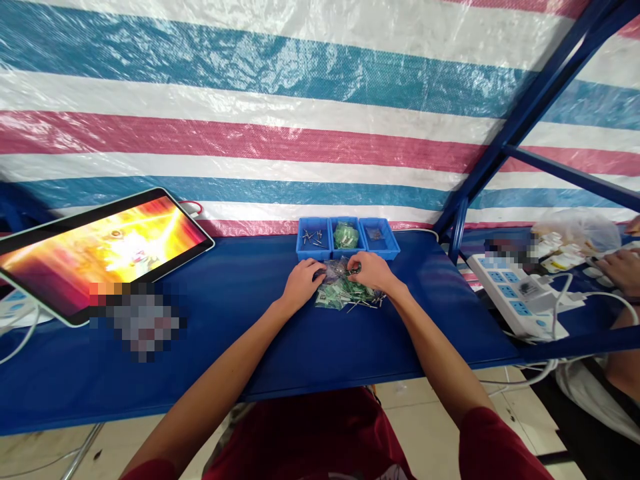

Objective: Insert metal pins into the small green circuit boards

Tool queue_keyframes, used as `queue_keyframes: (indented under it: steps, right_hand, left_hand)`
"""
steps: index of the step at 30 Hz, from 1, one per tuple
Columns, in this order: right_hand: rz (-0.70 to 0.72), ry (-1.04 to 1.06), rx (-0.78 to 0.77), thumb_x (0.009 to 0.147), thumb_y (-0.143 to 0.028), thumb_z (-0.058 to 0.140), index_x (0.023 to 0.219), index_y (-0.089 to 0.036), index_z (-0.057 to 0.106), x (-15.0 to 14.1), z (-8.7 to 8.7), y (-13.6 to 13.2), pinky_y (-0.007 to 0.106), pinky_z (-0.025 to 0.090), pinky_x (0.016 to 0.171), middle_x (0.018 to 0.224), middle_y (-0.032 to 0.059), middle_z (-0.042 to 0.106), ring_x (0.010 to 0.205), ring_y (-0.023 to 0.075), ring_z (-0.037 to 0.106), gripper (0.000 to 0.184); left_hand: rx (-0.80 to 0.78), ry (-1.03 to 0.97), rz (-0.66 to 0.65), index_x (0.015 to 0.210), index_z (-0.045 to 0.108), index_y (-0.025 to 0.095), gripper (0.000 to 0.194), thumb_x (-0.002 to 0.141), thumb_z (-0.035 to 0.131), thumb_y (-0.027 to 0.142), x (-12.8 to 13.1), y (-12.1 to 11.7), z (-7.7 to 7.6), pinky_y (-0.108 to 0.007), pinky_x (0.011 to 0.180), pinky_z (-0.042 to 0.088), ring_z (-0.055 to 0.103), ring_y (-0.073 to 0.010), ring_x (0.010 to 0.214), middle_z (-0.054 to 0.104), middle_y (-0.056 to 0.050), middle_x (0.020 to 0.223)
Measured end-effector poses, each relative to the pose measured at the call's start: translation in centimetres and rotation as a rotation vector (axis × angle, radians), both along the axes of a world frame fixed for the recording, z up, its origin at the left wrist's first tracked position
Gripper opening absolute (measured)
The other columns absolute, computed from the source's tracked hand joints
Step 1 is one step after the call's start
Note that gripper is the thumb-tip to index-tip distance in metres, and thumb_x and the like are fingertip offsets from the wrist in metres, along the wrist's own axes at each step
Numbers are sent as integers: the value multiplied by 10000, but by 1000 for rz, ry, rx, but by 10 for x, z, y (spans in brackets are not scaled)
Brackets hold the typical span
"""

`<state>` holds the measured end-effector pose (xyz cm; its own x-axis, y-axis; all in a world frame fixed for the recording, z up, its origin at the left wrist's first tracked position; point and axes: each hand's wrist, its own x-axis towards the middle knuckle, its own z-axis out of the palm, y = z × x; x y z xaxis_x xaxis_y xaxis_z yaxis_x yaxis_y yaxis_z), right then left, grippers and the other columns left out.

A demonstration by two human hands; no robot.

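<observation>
A mixed pile of small green packets (334, 295) and thin metal screw-like pieces (367, 304) lies on the blue table, with clear plastic bags (336, 269) at its far side. My left hand (301, 285) rests at the pile's left edge, thumb and forefinger slightly apart against the clear plastic. Over the right part of the pile, my right hand (374, 273) has its fingertips pinched together on a small dark piece too small to name. Just beyond stand three blue bins: the left bin (314, 255) holds metal pieces, the middle bin (345, 253) green packets, the right bin (383, 255) small clear-wrapped pieces.
A lit tablet (107, 253) leans at the left, beside a blurred-out item (145, 323). On the right are a blue metal frame (457, 230), a white power strip (515, 297) with cables, and another person's hand (623, 272) near plastic bags. A striped sheet (300, 147) hangs behind.
</observation>
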<state>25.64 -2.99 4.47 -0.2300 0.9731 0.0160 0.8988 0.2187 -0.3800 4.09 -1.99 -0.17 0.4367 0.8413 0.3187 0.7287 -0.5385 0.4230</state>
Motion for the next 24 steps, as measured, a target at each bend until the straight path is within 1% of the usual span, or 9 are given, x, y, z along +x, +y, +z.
queue_keyframes:
  steps: [4, 9, 13, 16, 18, 20, 22, 24]
  right_hand:
    - [3, -2, -4, 686, -187, 701, 798, -214, 709, -1, 0, 0, 252, 402, 670, 872, 26, 704, 836, 201, 625, 115]
    - [34, 22, 26, 706, -136, 648, 743, -210, 703, -1, -2, 1, 250, 396, 673, 850, 20, 703, 807, 188, 621, 100]
    - [54, 34, 37, 726, -131, 644, 711, -202, 687, -2, -4, 2, 248, 390, 686, 821, 22, 686, 795, 183, 611, 84]
    - [49, 61, 76, 756, -147, 633, 738, -198, 678, -3, -4, 1, 251, 392, 692, 835, 31, 665, 795, 181, 600, 70]
    - [33, 114, 147, 791, -182, 611, 787, -195, 674, -4, -4, 0, 257, 400, 696, 878, 44, 644, 790, 177, 590, 64]
    - [11, 210, 234, 831, -222, 570, 835, -189, 662, -7, -2, -2, 261, 411, 694, 872, 49, 625, 759, 169, 579, 98]
    - [-11, 338, 285, 861, -258, 527, 858, -184, 642, -9, 0, -4, 259, 423, 677, 797, 37, 619, 698, 158, 568, 137]
    - [-32, 472, 275, 869, -291, 506, 855, -187, 623, -12, 1, -6, 256, 441, 653, 724, 21, 624, 646, 151, 566, 157]
  left_hand:
    - [4, -2, 2, 982, 667, 209, 160, 868, 556, 197, 0, 0, 0, -361, 861, 490, 599, -239, 958, 652, -56, 1007]
    - [-13, -7, 5, 992, 669, 203, 167, 871, 553, 199, 1, -1, 1, -364, 865, 490, 601, -244, 969, 655, -63, 1023]
    - [-17, -8, 3, 1000, 670, 204, 176, 872, 550, 202, 1, 0, 1, -367, 864, 491, 600, -248, 979, 658, -67, 1028]
    - [-20, -17, 5, 988, 671, 205, 170, 875, 544, 210, 1, -1, 2, -371, 863, 491, 604, -247, 972, 664, -63, 1012]
    - [-13, -37, 15, 976, 672, 203, 165, 879, 539, 215, 1, -1, 3, -373, 868, 489, 605, -248, 971, 666, -65, 1002]
    - [6, -87, 22, 966, 670, 204, 162, 883, 531, 214, 2, -2, 5, -362, 872, 487, 610, -237, 959, 666, -62, 993]
    - [24, -175, 23, 957, 668, 202, 165, 893, 517, 217, 3, -4, 7, -337, 859, 489, 620, -210, 909, 668, -53, 970]
    - [36, -272, 23, 958, 667, 198, 183, 913, 494, 238, 3, -6, 10, -313, 835, 493, 624, -185, 853, 674, -45, 941]
